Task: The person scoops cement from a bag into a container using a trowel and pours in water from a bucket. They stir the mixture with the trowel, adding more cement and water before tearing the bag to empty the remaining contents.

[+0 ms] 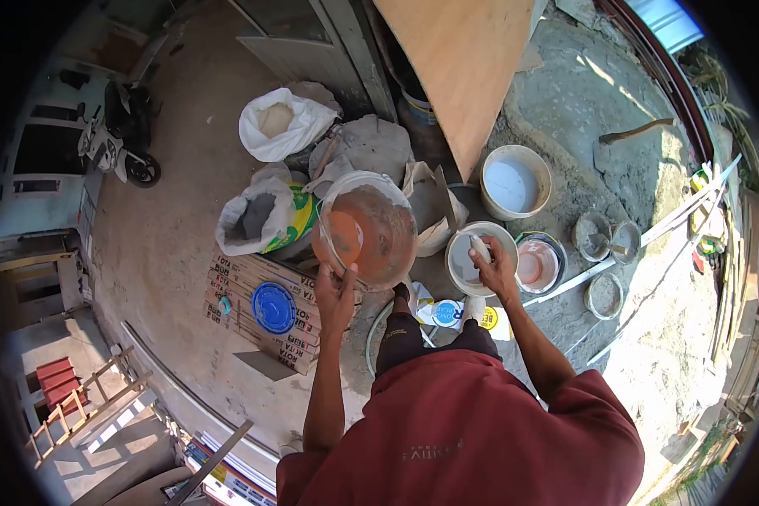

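My left hand [336, 297] grips the near rim of a tilted bucket [388, 244], whose inside is stained reddish brown with an orange patch. My right hand [495, 270] is closed around a small whitish object [480, 248], which I cannot make out fully. It is over a white bucket [461, 271] holding greyish-white material. Just right of that stands a dark-rimmed bucket with pinkish contents [537, 263]. Behind them is a larger bucket of pale liquid [514, 181]. A torn paper bag [430, 202] stands between the held bucket and the pale one.
Open sacks [283, 126] [257, 215] of powder stand at the back left. A blue lid [274, 308] lies on flattened cardboard [228, 282]. Small buckets [593, 236] sit at the right, near long pale poles [670, 221]. A plywood sheet [460, 67] leans behind; a motorcycle [114, 148] is far left.
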Available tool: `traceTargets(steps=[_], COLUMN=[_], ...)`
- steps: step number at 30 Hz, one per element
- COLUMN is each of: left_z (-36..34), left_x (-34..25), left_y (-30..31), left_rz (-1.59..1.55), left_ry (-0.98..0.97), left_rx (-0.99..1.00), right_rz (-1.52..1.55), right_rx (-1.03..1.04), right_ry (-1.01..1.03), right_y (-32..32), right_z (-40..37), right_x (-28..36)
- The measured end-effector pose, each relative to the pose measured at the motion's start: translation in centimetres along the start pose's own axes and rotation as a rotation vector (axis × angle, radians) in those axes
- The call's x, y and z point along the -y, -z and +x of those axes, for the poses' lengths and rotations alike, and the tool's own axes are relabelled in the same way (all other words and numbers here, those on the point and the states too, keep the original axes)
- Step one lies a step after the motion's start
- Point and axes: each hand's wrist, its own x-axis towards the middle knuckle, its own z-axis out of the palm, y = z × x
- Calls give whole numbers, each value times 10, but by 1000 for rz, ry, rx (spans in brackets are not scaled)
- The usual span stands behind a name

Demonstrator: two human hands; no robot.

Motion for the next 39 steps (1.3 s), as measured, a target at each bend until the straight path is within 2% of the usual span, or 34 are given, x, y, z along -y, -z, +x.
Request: traceTargets(steps=[1,3,4,5,7,8,10,11,12,14,15,17,18,20,21,23,24,26,27,28,29,30,31,32,33,34,35,37,38,39], left_z=[7,23,29,33,38,36,30,27,19,9,7,-1,-5,-13,-13,-18,-20,-21,-19,-16,-15,-18,-21,-23,-28,-36,-43,-43,-45,-50], left_x=[-6,-19,-28,-38,-62,-74,-98,-108,-109,-111,-121,-136,-141,-148,-153,-159,-157,-154,-155,-158,-159,-158,-157,-157,-158,-157,-159,-167,-168,-172], left_y=[-13,-48,-68,-90,-133,-152,-188,-204,-222,-265,-284,-316,-331,-353,-360,-370,-377,-391,-396,-401,-406,-410,-414,-418,-421,-422,-423,-427,-428,-429], left_rz=[68,127,197,191,383,381,444,473,478,399,451,469,489,423,445,487,484,480,479,570,662,663,636,610,616,540,461,547,637,639], left_ry=[-5,-89,-154,-174,-296,-320,-425,-467,-473,-605,-596,-629,-646,-672,-688,-708,-716,-756,-761,-679,-591,-592,-569,-548,-551,-653,-754,-757,-746,-746], left_rx=[70,139,177,207,249,274,408,485,510,584,565,592,586,629,661,742,753,714,723,747,767,771,799,828,833,843,845,818,802,802], right_rz=[4,-124,-122,-198,-311,-302,-440,-433,-407,-359,-348,-313,-371,-406,-399,-332,-331,-14,22,22,-72,-163,-223,-217,-211,-206,-107,-22,-19,211], right_rx=[-32,-147,-183,-121,-25,-59,-84,-111,-226,-452,-472,-599,-603,-508,-525,-638,-652,-906,-894,-903,-788,-667,-616,-622,-673,-715,-919,-1270,-1268,-1163], right_ry=[5,424,423,374,293,293,541,533,433,248,237,460,439,646,640,338,334,107,183,182,249,312,472,471,311,147,70,10,12,-158], right_y=[16,46,62,76,101,117,150,170,190,226,227,221,219,227,239,265,270,284,278,274,263,255,251,254,263,272,281,293,292,291], right_z=[-10,-26,-39,-50,-69,-74,-79,-81,-83,-86,-96,-112,-125,-141,-144,-153,-159,-167,-165,-171,-176,-181,-181,-179,-177,-176,-171,-175,-179,-188], right_x=[-10,-36,-37,-37,-38,-44,-58,-64,-73,-86,-93,-99,-100,-104,-114,-142,-142,-139,-155,-153,-150,-146,-150,-157,-169,-185,-206,-212,-215,-215])
